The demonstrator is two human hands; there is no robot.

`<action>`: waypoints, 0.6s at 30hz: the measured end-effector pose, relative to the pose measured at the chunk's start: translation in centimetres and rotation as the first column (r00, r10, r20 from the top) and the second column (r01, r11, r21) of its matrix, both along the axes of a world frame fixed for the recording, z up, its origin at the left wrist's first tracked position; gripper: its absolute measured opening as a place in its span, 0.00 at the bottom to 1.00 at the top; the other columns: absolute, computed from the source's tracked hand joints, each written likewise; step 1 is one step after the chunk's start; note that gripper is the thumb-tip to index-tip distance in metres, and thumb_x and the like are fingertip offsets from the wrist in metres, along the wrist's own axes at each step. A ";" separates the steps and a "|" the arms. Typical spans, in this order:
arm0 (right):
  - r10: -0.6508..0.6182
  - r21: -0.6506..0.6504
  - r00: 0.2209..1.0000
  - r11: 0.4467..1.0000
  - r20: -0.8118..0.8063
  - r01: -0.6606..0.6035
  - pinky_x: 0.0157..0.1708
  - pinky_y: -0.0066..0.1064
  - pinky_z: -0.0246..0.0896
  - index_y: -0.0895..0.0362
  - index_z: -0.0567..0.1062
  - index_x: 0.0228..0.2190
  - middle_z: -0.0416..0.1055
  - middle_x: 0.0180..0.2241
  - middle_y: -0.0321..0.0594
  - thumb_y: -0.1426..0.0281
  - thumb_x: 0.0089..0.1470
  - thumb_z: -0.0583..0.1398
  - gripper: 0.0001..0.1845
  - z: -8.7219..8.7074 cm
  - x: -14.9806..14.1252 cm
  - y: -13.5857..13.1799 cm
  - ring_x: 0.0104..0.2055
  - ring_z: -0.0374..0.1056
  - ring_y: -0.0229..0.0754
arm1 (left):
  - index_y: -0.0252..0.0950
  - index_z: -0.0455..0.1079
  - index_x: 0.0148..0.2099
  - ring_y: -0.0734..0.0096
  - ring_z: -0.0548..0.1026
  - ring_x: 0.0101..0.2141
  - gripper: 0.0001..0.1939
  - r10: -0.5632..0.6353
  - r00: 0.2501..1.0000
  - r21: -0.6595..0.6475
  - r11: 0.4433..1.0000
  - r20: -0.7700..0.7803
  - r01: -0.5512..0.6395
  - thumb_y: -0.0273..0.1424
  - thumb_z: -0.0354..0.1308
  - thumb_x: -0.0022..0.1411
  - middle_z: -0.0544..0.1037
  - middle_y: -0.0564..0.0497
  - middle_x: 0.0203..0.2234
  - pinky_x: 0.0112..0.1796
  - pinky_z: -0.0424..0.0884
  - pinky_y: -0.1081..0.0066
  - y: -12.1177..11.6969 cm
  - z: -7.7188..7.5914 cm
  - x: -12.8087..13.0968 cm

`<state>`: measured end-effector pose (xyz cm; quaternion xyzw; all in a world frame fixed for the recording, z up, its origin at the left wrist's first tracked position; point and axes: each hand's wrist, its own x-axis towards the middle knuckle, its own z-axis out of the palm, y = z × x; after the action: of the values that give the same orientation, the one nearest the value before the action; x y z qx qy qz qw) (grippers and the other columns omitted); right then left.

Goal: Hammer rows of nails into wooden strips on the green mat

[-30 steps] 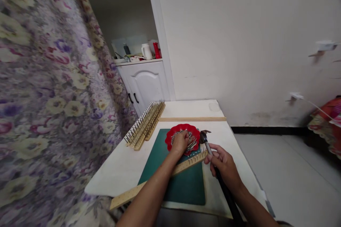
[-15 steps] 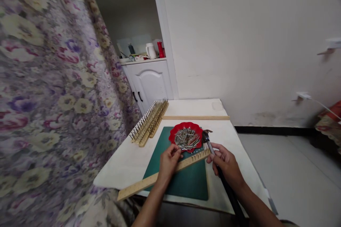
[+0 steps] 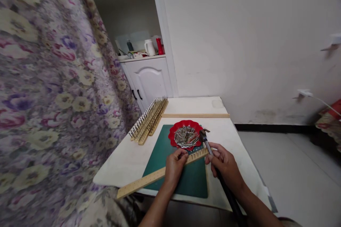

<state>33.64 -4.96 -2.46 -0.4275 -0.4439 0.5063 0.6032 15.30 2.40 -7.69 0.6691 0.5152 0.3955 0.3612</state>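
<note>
A hammer with a dark handle is gripped in my right hand, its head up beside the dish. My left hand is over the wooden strip, thumb and fingertips pinched together near its row of nails; what is between them is too small to make out. Several nails stand in the strip's right end, and small holes dot its left part. The strip lies slantwise across a green cutting mat. Beyond the strip, a red scalloped dish holds a heap of loose nails.
Nail-studded wooden strips lie side by side at the table's left back. A bare wooden strip crosses the white table at the back. A floral curtain hangs at the left, near a white cabinet.
My left hand has moved right along the strip, from the dish's near edge towards the standing nails. My right hand still holds the hammer in nearly the same place.
</note>
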 end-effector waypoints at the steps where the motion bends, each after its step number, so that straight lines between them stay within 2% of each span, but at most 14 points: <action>1: 0.003 -0.001 1.000 1.000 -0.001 -0.003 0.12 0.21 0.47 0.59 0.66 0.45 0.68 0.22 0.31 0.67 0.51 0.59 0.19 0.0 0.0 0.0 0.12 0.55 0.28 | 0.34 0.71 0.30 0.74 0.65 0.24 0.10 -0.001 1.000 -0.001 1.000 -0.005 0.001 0.36 0.55 0.53 0.70 0.56 0.21 0.27 0.57 0.77 0.0 0.0 0.0; 13: 0.033 -0.015 0.999 0.999 -0.006 -0.033 0.12 0.22 0.50 0.60 0.65 0.45 0.69 0.22 0.32 0.65 0.52 0.60 0.20 -0.2 -0.4 -0.2 0.12 0.56 0.28 | 0.34 0.70 0.30 0.74 0.65 0.24 0.10 0.002 0.997 0.046 0.999 -0.080 0.002 0.35 0.54 0.56 0.70 0.56 0.20 0.26 0.57 0.78 0.1 -0.5 -0.1; 18: 0.111 -0.019 0.994 0.994 -0.020 -0.111 0.11 0.20 0.47 0.59 0.65 0.45 0.69 0.23 0.31 0.66 0.52 0.59 0.19 0.2 -0.6 -0.5 0.11 0.55 0.27 | 0.35 0.71 0.30 0.73 0.68 0.27 0.07 0.003 0.992 0.092 0.996 -0.129 0.008 0.32 0.54 0.55 0.73 0.54 0.24 0.29 0.60 0.77 0.0 -0.3 0.2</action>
<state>33.00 -5.50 -2.26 -0.4034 -0.4560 0.5477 0.5739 15.46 2.40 -8.01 0.7098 0.5177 0.3745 0.2964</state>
